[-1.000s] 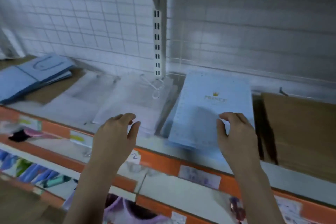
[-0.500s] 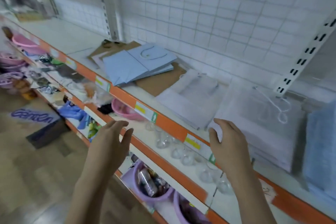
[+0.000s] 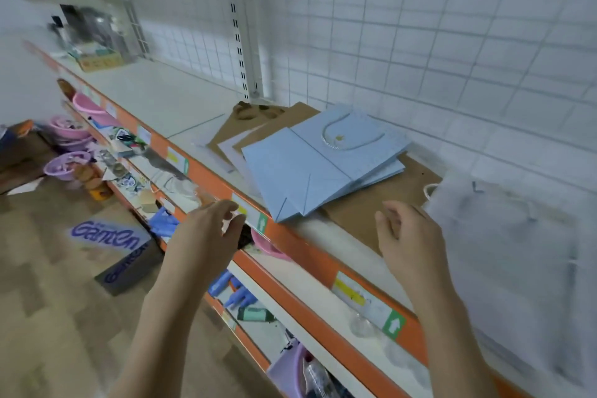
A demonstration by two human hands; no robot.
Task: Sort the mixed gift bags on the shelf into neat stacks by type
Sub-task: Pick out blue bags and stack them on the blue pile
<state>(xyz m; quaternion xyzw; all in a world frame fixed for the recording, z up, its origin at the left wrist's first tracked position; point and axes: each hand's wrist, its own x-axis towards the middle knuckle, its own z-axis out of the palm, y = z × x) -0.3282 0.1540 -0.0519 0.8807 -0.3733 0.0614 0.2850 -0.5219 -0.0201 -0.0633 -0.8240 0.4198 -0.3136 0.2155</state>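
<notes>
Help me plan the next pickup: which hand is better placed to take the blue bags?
Probably the right hand: it is open over the shelf, above the brown bags just right of the blue bags. The left hand, also empty, hangs off the shelf's orange edge.
</notes>
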